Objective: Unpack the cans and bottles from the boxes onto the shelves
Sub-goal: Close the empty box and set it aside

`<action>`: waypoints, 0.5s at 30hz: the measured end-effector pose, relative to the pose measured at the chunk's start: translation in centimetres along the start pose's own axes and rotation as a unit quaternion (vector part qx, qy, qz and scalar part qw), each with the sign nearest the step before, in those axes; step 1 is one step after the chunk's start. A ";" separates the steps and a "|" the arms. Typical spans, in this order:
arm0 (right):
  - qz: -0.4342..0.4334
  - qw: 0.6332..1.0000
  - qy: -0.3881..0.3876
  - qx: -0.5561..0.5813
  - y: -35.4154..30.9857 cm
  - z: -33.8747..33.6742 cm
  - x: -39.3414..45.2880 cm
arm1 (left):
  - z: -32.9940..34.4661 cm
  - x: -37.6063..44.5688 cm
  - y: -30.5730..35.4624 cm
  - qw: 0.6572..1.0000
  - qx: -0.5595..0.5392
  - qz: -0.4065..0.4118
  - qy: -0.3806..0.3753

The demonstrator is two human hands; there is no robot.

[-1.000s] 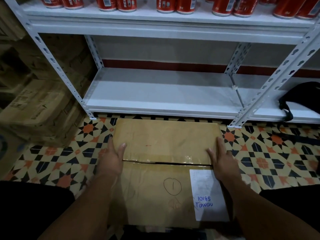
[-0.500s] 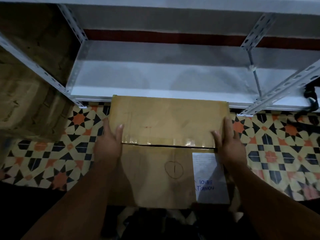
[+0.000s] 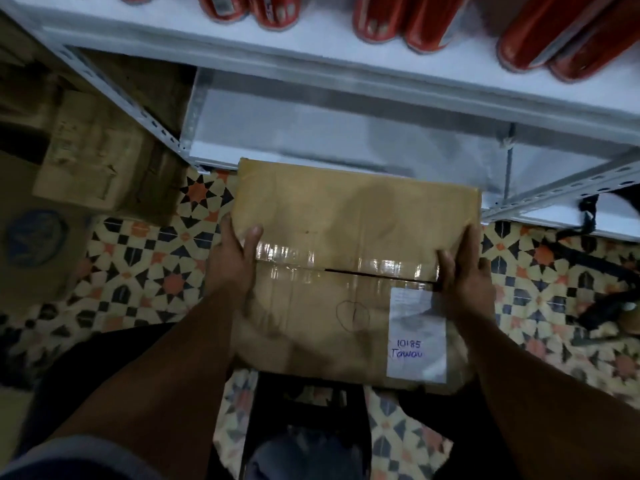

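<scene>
A closed brown cardboard box (image 3: 349, 216) with a taped centre seam and a white label reading "10185 Tawau" sits in front of me above the patterned floor. My left hand (image 3: 232, 261) grips its left edge, thumb on top. On the right edge, my right hand (image 3: 465, 271) holds it the same way. The seam is split open along its right half. Several red cans (image 3: 391, 19) stand on the white upper shelf (image 3: 311, 53). The lower shelf (image 3: 346, 133) behind the box is bare.
Stacked cardboard boxes (image 3: 90, 150) stand to the left of the shelf's perforated post (image 3: 117, 98). A black bag (image 3: 602, 271) with a strap lies on the floor and shelf edge at the right. A dark stool (image 3: 304, 410) is below the box.
The box has come up off the floor and closer to me between both hands. The view has tilted more steeply downward, and the red cans are back in sight at the top.
</scene>
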State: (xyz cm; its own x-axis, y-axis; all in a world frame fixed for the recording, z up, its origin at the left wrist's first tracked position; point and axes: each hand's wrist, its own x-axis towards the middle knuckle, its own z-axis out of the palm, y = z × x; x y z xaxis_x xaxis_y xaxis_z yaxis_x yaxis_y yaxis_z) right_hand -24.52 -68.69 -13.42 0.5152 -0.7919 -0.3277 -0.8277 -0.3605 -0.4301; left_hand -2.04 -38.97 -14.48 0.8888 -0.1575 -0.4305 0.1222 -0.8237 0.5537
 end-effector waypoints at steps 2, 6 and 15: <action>-0.012 1.000 -0.007 -0.010 -1.9 -3.7 -1.3 | -3.1 -2.6 2.1 1.000 0.002 -0.021 0.006; -0.029 0.999 -0.014 -0.039 -5.4 -9.6 -3.6 | -8.2 -6.8 4.6 0.999 -0.008 -0.035 0.026; -0.115 0.987 -0.066 -0.091 -16.3 -15.0 -5.9 | -17.9 -12.4 2.9 0.987 -0.118 -0.100 0.053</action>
State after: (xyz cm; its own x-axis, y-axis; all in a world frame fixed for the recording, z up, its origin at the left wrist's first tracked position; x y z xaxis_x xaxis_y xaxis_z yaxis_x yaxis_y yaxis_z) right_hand -17.38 -65.53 8.12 0.7081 -0.6127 -0.3508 -0.7061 -0.6149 -0.3513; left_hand -4.84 -29.68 5.25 0.8756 0.0635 -0.4788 0.3889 -0.6806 0.6209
